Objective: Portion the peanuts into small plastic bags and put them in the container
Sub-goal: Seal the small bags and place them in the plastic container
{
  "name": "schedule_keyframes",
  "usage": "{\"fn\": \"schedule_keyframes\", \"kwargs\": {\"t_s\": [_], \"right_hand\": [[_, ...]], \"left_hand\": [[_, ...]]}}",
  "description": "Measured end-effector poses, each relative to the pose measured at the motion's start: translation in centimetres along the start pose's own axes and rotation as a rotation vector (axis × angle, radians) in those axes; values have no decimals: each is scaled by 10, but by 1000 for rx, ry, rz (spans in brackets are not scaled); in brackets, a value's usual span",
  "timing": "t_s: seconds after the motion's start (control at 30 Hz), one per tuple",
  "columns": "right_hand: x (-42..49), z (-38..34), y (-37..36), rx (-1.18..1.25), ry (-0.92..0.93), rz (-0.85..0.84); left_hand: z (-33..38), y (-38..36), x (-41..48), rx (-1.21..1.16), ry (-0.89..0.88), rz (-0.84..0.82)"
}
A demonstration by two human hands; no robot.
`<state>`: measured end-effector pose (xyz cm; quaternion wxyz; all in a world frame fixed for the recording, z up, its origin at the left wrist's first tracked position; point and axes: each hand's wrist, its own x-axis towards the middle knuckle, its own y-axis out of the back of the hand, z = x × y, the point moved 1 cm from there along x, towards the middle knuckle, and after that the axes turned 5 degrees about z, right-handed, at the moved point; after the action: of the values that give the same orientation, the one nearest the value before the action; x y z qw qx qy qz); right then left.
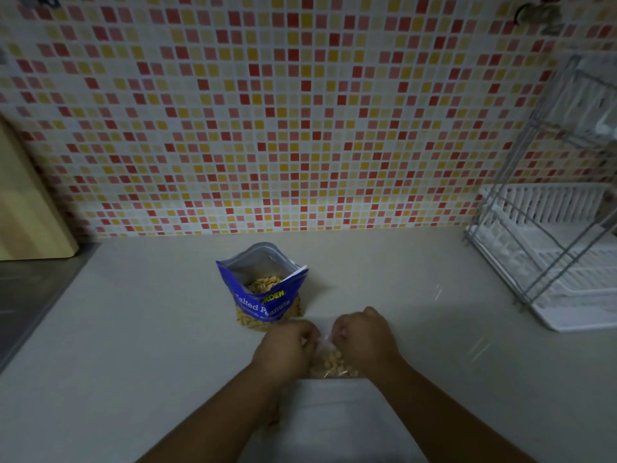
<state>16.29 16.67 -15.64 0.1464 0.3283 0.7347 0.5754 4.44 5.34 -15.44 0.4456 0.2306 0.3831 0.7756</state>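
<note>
We look down on a pale surface (133,329) against a wall of red, yellow and white mosaic tiles (267,111). A white dish rack (551,262) stands at the right and a wooden board (30,202) at the left. The blue peanut bag (267,295) stands upright mid-surface, mouth open upward. Just in front of it, the small plastic bag (330,364) of peanuts runs lengthwise away from us, top toward the blue bag. Our left hand (283,349) and right hand (364,339), knuckles up, each pinch its top in a narrow grip.
</note>
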Motion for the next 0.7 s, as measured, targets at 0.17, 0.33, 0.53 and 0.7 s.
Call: {"fn": "schedule_keyframes", "kwargs": {"t_s": [0.17, 0.33, 0.53, 0.7], "right_hand": [[1, -50, 6, 108, 293, -128], [-1, -91, -17, -226, 608, -276], [-1, -103, -53, -535, 641, -278], [-3, -113, -46, -557, 618, -320]], "left_hand": [[-54, 37, -37, -76, 212, 88], [-91, 37, -58, -42, 327, -156], [-90, 15, -49, 90, 232, -204], [-100, 12, -46, 29, 240, -191]]}}
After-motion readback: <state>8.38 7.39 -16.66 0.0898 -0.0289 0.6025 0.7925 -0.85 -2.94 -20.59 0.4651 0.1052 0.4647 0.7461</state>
